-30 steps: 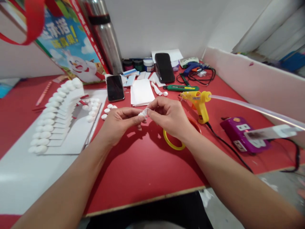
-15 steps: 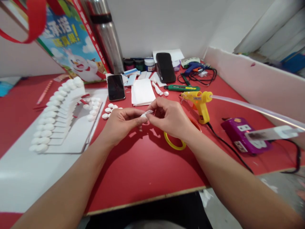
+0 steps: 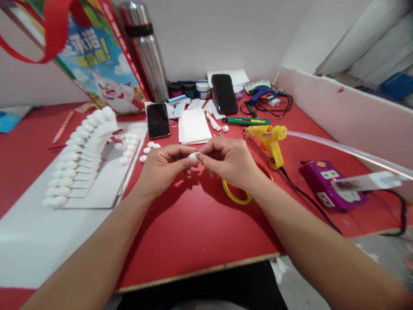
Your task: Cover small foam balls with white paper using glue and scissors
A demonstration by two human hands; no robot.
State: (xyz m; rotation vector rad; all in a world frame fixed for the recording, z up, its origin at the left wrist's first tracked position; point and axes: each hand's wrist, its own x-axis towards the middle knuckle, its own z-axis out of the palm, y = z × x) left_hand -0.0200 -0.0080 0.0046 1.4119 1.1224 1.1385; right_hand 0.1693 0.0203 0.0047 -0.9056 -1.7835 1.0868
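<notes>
My left hand and my right hand meet over the middle of the red table. Both pinch one small white lump between thumbs and fingertips, held just above the tabletop. A yellow ring lies on the table under my right wrist. Loose white oval pieces lie just left of my left hand. A white board at the left carries a stepped row of white oval pieces.
A yellow glue gun stands right of my hands, its cord running to a purple power strip. Behind are a phone, white paper stack, green cutter, black case, paint jars, steel flask.
My fingers have closed tighter around the white lump and the thin flap that stuck out earlier is now tucked in. Both hands stay in the same place.
</notes>
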